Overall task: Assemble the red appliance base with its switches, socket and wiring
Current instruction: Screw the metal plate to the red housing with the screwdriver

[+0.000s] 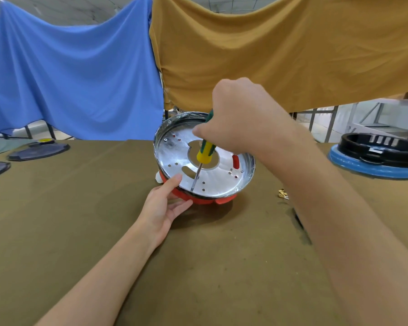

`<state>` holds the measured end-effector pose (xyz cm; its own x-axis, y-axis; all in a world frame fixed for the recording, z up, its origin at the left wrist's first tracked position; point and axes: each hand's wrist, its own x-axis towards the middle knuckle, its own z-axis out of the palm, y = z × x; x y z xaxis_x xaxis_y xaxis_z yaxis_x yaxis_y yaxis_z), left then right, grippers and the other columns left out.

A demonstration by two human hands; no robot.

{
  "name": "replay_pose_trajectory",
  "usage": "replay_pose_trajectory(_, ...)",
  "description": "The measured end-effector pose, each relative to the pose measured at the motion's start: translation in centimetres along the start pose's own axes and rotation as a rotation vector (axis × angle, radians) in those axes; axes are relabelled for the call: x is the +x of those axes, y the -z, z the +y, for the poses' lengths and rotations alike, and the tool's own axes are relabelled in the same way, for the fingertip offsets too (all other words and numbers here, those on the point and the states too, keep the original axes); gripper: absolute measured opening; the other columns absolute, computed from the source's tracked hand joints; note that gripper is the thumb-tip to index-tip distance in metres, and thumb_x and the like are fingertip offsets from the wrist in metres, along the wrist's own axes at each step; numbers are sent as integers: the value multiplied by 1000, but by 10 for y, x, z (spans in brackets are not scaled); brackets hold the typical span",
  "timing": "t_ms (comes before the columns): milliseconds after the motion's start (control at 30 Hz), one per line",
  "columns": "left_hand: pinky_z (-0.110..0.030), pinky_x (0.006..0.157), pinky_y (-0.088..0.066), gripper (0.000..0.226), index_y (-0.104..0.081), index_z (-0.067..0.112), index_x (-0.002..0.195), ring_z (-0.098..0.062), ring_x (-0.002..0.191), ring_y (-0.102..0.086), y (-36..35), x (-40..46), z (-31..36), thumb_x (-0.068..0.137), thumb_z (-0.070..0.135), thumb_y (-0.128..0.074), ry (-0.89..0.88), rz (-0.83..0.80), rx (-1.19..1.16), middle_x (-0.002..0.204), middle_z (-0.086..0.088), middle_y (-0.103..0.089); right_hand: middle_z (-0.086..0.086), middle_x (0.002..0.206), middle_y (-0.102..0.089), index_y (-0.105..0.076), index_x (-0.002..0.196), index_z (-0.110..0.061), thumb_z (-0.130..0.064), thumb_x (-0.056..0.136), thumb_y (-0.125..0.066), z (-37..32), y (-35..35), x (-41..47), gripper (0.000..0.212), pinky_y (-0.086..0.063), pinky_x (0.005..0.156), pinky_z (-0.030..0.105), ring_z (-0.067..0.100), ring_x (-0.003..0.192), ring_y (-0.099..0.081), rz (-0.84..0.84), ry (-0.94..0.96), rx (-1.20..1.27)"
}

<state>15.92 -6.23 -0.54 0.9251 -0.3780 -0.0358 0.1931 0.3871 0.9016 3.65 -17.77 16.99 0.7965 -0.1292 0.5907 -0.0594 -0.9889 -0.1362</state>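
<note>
The red appliance base (pixel 204 200) stands tilted toward me on the brown table, its shiny metal plate (pixel 172 151) with several holes facing up. My right hand (pixel 240 118) grips a yellow-and-green screwdriver (pixel 206 150) from above; its shaft slants down and the tip meets the plate near the front rim. My left hand (pixel 165 205) holds the base at its near-left edge, thumb on the rim and fingers under the red side. A white part (pixel 159 178) peeks out at the base's left side.
A black-and-blue appliance base (pixel 375 156) stands at the right. Dark flat covers (pixel 39 151) lie at the far left, one by a yellow-topped part (pixel 45 140). Small brass terminals (pixel 283 194) lie right of the red base. Blue and mustard cloths hang behind.
</note>
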Motion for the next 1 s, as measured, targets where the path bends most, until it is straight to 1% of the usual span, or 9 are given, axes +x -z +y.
replay_pose_trajectory(167, -39, 86, -59, 40, -62, 4, 126, -21, 87, -74, -2, -2, 1, 92, 24, -67, 9, 25, -29, 105, -14, -72, -2, 63, -39, -32, 64, -18, -37, 91, -58, -6, -9, -2, 42, -19, 46, 27, 13, 53, -34, 50, -11, -80)
replay_pose_trajectory(267, -40, 93, -56, 44, -57, 1, 131, -28, 108, -68, -3, -3, 2, 92, 19, -66, 14, 54, -74, 126, -22, -64, -2, 77, -51, -48, 80, -18, -42, 91, -59, -2, 2, -4, 29, -27, 49, 28, 12, 61, -43, -167, 49, -18)
replay_pose_trajectory(367, -38, 95, -55, 42, -58, 0, 131, -25, 100, -71, -5, -6, 4, 92, 15, -64, -4, 37, -112, 118, -19, -68, 11, 103, -65, -61, 109, -8, -27, 90, -61, -1, 14, -5, 27, -34, 54, 27, 22, 70, -57, -307, 119, -10)
replay_pose_trajectory(433, -39, 96, -54, 40, -59, -2, 130, -23, 96, -72, -6, -6, 4, 93, 14, -62, -9, 26, -116, 118, -20, -67, 9, 98, -65, -62, 104, -10, -25, 88, -63, -4, 15, -6, 22, -35, 50, 26, 25, 74, -62, -264, 119, -19)
replay_pose_trajectory(500, -39, 94, -55, 37, -60, -1, 128, -24, 97, -71, -6, -6, 4, 93, 13, -60, -4, 24, -107, 116, -19, -66, 2, 81, -56, -57, 93, -14, -25, 87, -64, -9, 15, -9, 14, -30, 45, 25, 17, 61, -54, -214, 112, -43)
replay_pose_trajectory(633, -36, 84, -61, 32, -63, -2, 124, -27, 102, -69, -5, -7, 2, 94, 9, -56, -10, -3, -82, 113, -18, -66, 1, 64, -41, -37, 68, -14, -16, 84, -62, -15, 13, -15, 30, -22, 41, 23, 14, 49, -39, -160, 123, -110)
replay_pose_trajectory(733, -35, 79, -62, 29, -64, -1, 120, -31, 105, -69, -5, -8, 1, 94, 7, -54, -14, -26, -88, 109, -17, -69, 0, 66, -37, -30, 67, -14, -14, 87, -58, -19, 9, -18, 35, -20, 40, 25, 13, 50, -35, -144, 125, -147)
replay_pose_trajectory(867, -33, 74, -61, 15, -67, 3, 99, -29, 95, -70, -4, -7, 1, 93, 5, -54, -15, -18, -94, 94, -12, -70, -1, 66, -32, -26, 66, -16, -13, 90, -57, -25, 0, -19, 39, -17, 42, 24, 11, 52, -29, -46, 100, -142)
replay_pose_trajectory(1000, -35, 77, -61, 16, -64, 1, 101, -26, 86, -70, -5, -7, 1, 93, 2, -52, -33, -31, -98, 93, -12, -68, -1, 65, -30, -24, 65, -17, -11, 91, -53, -29, -4, -20, 39, -16, 44, 24, 12, 52, -26, -17, 72, -86)
